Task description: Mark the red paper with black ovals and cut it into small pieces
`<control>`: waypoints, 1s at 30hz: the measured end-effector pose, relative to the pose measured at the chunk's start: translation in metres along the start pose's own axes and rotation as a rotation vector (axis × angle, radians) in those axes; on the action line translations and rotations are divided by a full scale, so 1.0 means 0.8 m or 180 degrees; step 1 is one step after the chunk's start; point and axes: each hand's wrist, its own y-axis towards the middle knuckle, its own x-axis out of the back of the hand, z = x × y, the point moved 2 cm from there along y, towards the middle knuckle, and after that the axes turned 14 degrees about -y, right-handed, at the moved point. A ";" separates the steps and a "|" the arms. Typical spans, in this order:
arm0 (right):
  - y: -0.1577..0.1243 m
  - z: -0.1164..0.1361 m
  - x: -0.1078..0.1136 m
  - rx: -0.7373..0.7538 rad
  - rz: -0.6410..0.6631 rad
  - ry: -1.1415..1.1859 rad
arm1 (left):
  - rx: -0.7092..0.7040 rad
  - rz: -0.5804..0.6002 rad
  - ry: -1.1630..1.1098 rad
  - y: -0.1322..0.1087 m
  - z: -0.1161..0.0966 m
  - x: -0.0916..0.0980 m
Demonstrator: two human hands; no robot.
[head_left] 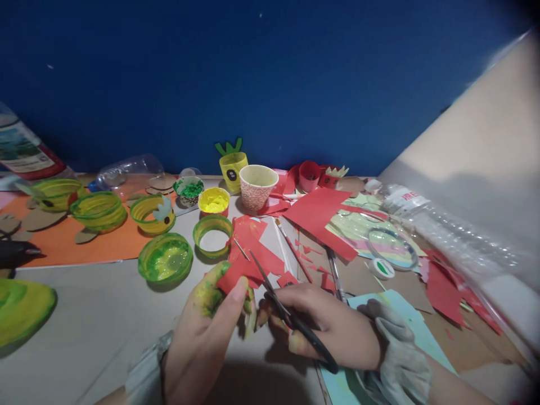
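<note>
Yellow and green paint stains the fingers of my left hand (215, 312), which pinches a piece of red paper (236, 277) between thumb and fingers. Black-handled scissors (276, 301) are in my right hand (324, 320), blades pointing up and left, just right of the red paper. The blades look slightly apart. Beyond my hands, a larger red paper (264, 253) lies on the table with a thin stick on it. A paintbrush (295, 253) with a red handle rests to its right, among small red scraps.
Green-yellow painted rings (213, 236) and a dish (165, 260) stand left. Behind are a yellow paint cup (214, 201), green paint cup (189, 191), patterned paper cup (256, 188) and yellow pineapple-like cup (233, 171). Clear plastic bottles (455, 225) lie right, near light blue paper (405, 318).
</note>
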 end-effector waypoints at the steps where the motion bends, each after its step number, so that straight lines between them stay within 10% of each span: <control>1: 0.000 0.000 0.000 0.0010 -0.0021 0.0021 | 0.0006 0.0007 0.0002 -0.001 0.002 0.000; 30: -0.001 -0.004 -0.003 0.0106 -0.0030 -0.0152 | -0.0029 0.0295 0.0061 -0.002 0.004 0.000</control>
